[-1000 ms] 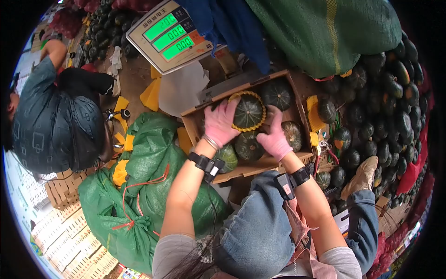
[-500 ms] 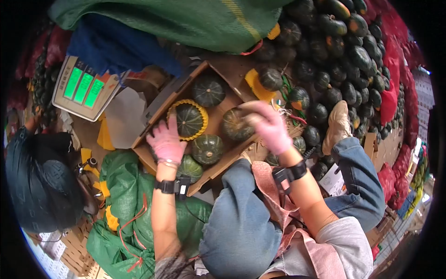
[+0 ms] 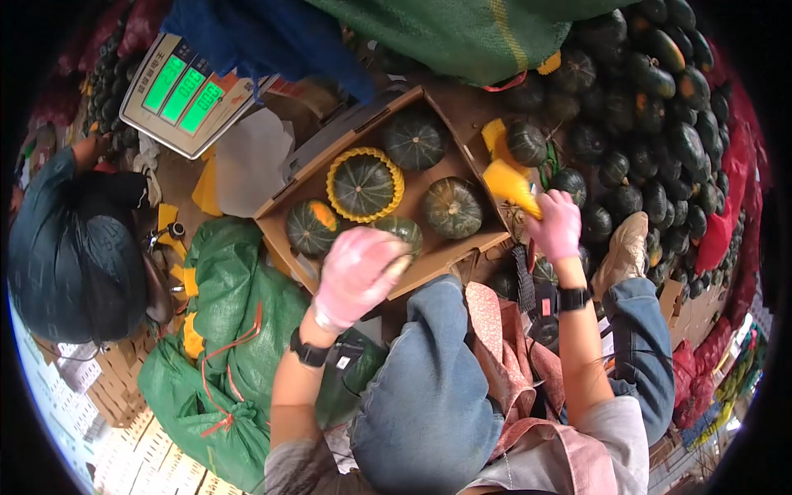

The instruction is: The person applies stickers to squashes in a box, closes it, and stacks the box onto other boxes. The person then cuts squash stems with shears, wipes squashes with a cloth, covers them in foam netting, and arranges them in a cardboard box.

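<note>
My right hand point(image 3: 558, 224), in a pink glove, grips a yellow foam sleeve point(image 3: 510, 186) just off the box's right edge. In the pink glove, my left hand point(image 3: 355, 276) is above the near side of an open cardboard box point(image 3: 478, 244); its fingers are curled, and what they hold, if anything, is hidden. Just past it is a green pumpkin point(image 3: 401, 233), partly covered. Also in the box are a pumpkin in a yellow foam ring point(image 3: 365, 185), one with an orange patch point(image 3: 310, 228), and two dark pumpkins, one far point(image 3: 414, 140) and one right point(image 3: 452, 208).
Dark pumpkins point(image 3: 652, 157) lie heaped at the right. A digital scale point(image 3: 186, 95) stands at the upper left beside a blue cloth point(image 3: 264, 41). Green sacks point(image 3: 235, 313) lie at the near left. Another person point(image 3: 78, 247) sits at the far left.
My right hand has moved from the right pumpkin out to the right and taken hold of a yellow foam sleeve. My left hand has come toward me, uncovering the orange-patched pumpkin. The view has shifted.
</note>
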